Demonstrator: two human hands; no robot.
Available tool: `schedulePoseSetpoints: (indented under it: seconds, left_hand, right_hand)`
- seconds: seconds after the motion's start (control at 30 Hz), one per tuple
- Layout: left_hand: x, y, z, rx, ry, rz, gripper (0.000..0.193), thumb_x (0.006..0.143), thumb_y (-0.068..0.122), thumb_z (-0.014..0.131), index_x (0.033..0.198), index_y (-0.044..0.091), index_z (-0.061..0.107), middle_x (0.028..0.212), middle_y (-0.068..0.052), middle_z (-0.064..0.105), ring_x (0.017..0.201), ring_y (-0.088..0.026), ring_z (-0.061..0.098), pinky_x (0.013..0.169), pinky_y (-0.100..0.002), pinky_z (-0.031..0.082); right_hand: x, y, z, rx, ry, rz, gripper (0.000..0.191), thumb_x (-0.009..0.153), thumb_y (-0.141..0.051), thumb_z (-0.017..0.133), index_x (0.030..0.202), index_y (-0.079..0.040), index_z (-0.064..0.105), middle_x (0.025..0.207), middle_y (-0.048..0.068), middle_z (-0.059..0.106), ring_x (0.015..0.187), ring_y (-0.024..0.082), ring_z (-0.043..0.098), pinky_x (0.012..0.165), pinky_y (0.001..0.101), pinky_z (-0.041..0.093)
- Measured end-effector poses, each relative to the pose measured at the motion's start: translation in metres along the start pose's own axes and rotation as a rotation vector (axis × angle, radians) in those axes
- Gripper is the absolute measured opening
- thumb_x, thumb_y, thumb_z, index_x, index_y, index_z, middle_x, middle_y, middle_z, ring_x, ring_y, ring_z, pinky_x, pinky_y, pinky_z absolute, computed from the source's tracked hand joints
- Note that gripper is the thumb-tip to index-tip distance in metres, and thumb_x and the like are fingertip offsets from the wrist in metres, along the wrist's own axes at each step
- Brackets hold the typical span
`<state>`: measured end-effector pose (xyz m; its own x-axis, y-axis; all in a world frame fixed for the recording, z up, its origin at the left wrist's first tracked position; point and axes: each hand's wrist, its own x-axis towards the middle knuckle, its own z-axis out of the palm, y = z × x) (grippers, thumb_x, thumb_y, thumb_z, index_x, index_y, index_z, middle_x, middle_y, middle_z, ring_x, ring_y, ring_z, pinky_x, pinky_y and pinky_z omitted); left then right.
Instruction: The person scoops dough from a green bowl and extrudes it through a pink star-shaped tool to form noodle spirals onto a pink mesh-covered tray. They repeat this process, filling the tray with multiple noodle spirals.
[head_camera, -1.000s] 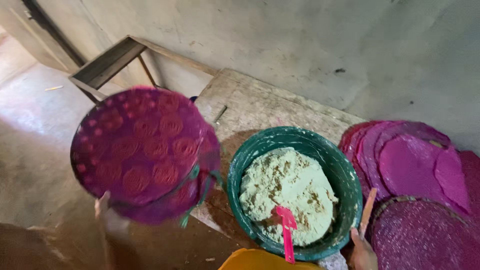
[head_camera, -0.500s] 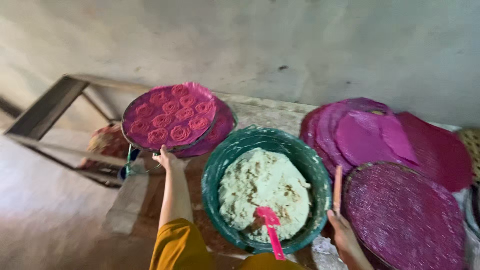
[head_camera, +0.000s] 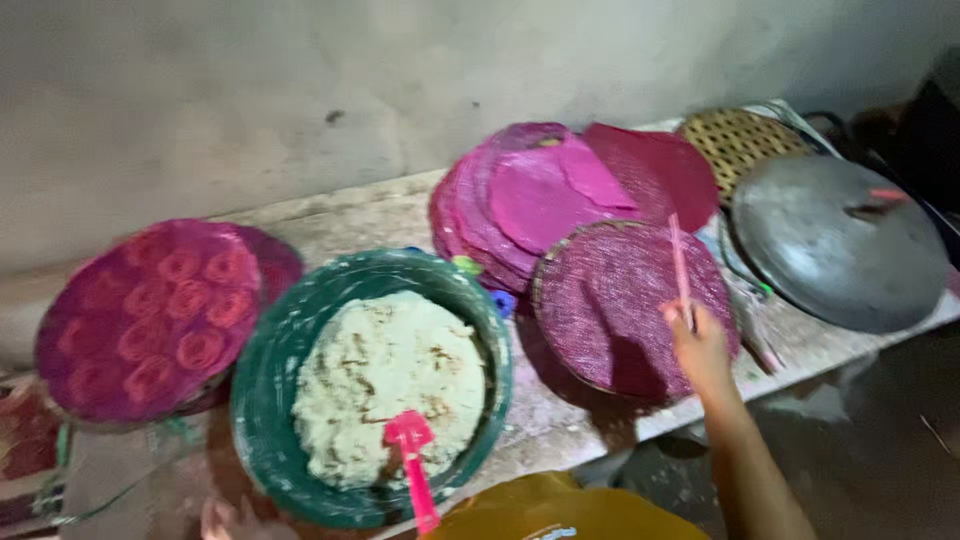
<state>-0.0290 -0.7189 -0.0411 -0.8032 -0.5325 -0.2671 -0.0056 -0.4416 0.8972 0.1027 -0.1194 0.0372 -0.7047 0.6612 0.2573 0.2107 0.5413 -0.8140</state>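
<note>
My right hand (head_camera: 700, 345) is shut on a thin pink stick (head_camera: 680, 265) and hovers over the near edge of a round purple woven tray (head_camera: 610, 300) on the bench. Only the blurred fingertips of my left hand (head_camera: 232, 520) show at the bottom edge, apart and holding nothing, just below a green basin (head_camera: 268, 375). The basin holds pale crumbly dough (head_camera: 385, 375) with a pink spatula (head_camera: 412, 465) stuck in it. Left of the basin lies a purple tray with red spirals (head_camera: 150, 320).
A stack of pink and magenta round trays (head_camera: 540, 195) leans against the grey wall. A tan woven tray (head_camera: 740, 140) and a grey metal lid (head_camera: 835, 240) sit at the right end of the stone bench (head_camera: 370, 215). Dark floor lies below at the right.
The view has swung right. My left hand has let go of the spiral tray, which now rests left of the basin, and dropped low. My right hand with the stick has risen over the purple tray.
</note>
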Motion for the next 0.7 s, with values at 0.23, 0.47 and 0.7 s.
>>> schedulePoseSetpoints:
  seconds: [0.23,0.47,0.7]
  left_hand:
    - [-0.169,-0.152,0.05,0.179,-0.733,-0.515,0.065,0.1,0.027,0.051,0.158,0.01,0.028,0.159,-0.011,0.044,0.131,-0.026,0.049,0.1,-0.043,0.037]
    - [-0.271,-0.188,0.149,-0.043,-0.684,-0.428,0.065,0.097,0.03,0.05,0.155,0.007,0.035,0.158,-0.012,0.045,0.143,-0.028,0.045,0.116,-0.045,0.033]
    - [-0.282,-0.162,0.229,-0.377,-0.108,-0.275,0.038,0.104,0.043,0.055,0.121,0.009,0.058,0.127,-0.007,0.066,0.13,-0.022,0.058,0.113,-0.038,0.041]
  right_hand:
    - [0.077,0.078,-0.072,-0.202,0.212,-0.206,0.018,0.105,-0.014,0.062,0.11,-0.002,0.074,0.093,0.015,0.068,0.084,0.028,0.066,0.075,0.0405,0.049]
    - [0.136,0.136,-0.133,-0.272,0.103,-0.115,0.017,0.106,-0.013,0.053,0.108,-0.004,0.067,0.082,0.015,0.067,0.072,0.031,0.066,0.067,0.0447,0.051]
    - [0.096,0.177,-0.163,-0.298,-0.19,0.04,0.052,0.074,-0.036,0.085,0.103,-0.002,0.06,0.083,0.023,0.072,0.077,0.039,0.072,0.068,0.0477,0.054]
